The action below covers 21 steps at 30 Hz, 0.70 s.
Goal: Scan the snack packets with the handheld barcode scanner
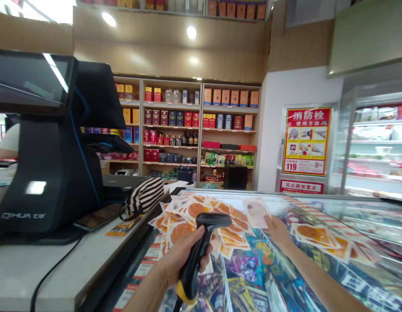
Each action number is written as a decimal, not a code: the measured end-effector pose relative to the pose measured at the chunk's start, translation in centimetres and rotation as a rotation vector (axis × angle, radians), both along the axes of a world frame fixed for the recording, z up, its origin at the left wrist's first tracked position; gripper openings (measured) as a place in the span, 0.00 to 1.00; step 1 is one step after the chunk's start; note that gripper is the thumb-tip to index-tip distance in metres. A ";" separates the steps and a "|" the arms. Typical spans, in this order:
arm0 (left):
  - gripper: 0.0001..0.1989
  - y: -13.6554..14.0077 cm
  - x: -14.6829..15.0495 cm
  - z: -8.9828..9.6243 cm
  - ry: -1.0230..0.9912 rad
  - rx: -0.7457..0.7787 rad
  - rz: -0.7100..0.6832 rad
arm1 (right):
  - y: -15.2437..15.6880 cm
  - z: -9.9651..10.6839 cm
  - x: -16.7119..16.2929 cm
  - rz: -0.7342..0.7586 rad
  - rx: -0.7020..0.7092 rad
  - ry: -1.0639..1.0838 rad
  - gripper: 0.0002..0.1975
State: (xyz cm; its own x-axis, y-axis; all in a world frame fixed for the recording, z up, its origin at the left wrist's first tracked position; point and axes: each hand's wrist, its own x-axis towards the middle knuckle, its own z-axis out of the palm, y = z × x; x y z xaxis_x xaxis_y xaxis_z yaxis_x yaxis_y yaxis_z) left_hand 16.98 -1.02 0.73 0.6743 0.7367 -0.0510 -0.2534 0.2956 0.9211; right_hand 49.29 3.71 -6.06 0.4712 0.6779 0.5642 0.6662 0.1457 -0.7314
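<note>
My left hand (184, 253) is wrapped round the handle of a black handheld barcode scanner (201, 247) with a yellow band near its base. The scanner's head points away over a heap of flat clear packets (179, 229) with round orange-brown contents. In my right hand (279, 232), the fingers pinch the edge of one pale packet (255, 211), raised at the right side of the heap. More of these packets (314, 236) lie in an overlapping row to the right. All of them rest on the glass lid of a chest freezer (233, 284) with colourful wrapped goods beneath.
At left, a black checkout terminal (54, 173) stands on a white counter (41, 268) with a phone (98, 216) and a striped pouch (145, 197). Shelves of boxed goods (171, 117) line the back. A lit display fridge (378, 151) is at right.
</note>
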 end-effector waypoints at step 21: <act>0.18 -3.0 0.6 2.3 0.014 0.060 -0.143 | -2.9 -1.2 -2.9 0.260 0.093 0.436 0.19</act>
State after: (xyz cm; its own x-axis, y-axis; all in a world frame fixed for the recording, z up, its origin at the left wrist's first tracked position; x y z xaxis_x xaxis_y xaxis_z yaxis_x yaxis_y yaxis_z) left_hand 17.60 -4.02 3.06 0.7720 0.6354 -0.0198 -0.1995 0.2717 0.9415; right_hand 46.35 0.85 -7.21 0.4986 0.7603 0.4164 0.2356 0.3434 -0.9092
